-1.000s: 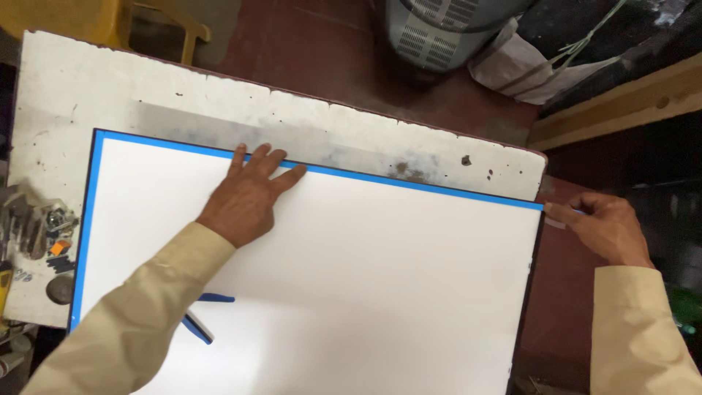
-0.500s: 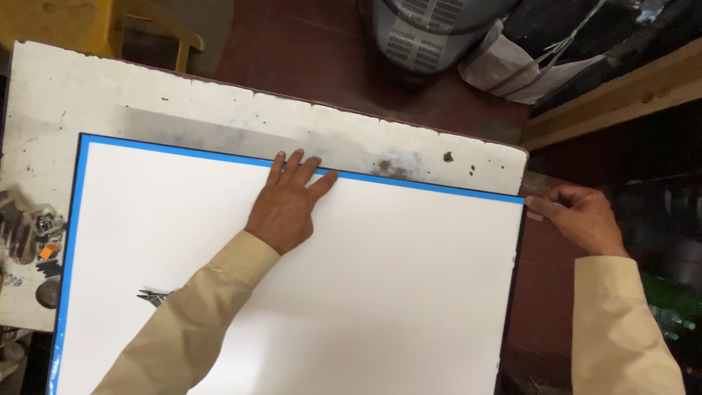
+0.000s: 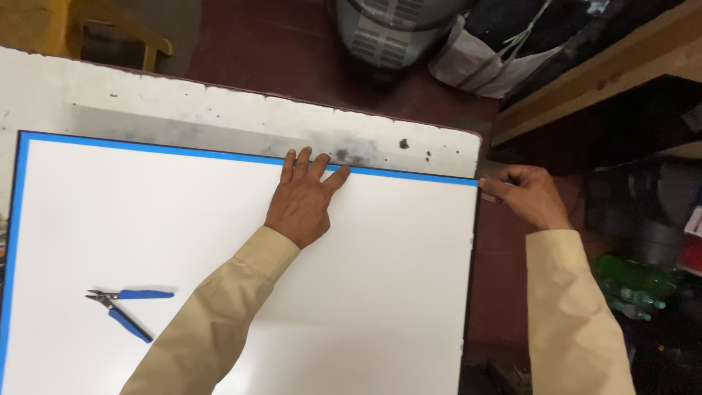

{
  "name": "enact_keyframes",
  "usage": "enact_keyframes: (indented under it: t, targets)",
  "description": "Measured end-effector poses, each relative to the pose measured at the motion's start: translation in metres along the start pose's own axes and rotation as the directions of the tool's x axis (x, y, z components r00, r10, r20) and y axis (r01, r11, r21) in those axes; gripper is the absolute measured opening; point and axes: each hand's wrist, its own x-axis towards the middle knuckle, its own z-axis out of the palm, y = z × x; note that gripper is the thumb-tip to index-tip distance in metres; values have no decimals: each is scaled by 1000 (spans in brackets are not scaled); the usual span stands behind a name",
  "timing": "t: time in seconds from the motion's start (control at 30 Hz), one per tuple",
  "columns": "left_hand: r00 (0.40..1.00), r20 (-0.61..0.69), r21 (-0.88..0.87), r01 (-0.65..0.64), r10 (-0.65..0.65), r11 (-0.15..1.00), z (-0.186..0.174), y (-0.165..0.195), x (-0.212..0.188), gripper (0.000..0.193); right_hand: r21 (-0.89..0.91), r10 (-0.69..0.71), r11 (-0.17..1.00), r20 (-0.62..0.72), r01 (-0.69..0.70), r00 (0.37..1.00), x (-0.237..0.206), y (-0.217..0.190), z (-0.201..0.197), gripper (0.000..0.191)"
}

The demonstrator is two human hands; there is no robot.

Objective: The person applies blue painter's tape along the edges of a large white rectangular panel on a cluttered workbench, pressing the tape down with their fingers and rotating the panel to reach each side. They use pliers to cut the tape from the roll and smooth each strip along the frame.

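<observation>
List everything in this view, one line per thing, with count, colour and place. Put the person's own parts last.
white panel: 1, white with a blue strip along its far and left edges, flat on the table, filling most of the view
table: 1, white and stained, under the panel
cutters: 1, blue handles, lying on the panel at lower left
chair: 1, yellow, top left on the floor
appliance: 1, grey, top centre on the floor
wooden beam: 1, brown, top right
green bottles: count unclear, right edge
left hand: 1, flat on the panel at its far edge
right hand: 1, pinching the panel's far right corner
sleeves: 2, beige
</observation>
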Motion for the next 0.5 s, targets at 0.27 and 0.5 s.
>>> enact_keyframes:
  t: [0.27,0.5]
  targets:
    - [998,-5,-25,-64,64,998,10,25,9,73,96,17,995,-3,-17,1000,-7,-11,-2,32]
    - [983,-2,23,-181,181,983,25,33,9,63,330,47,943,19,-51,999,-18,-16,7,28]
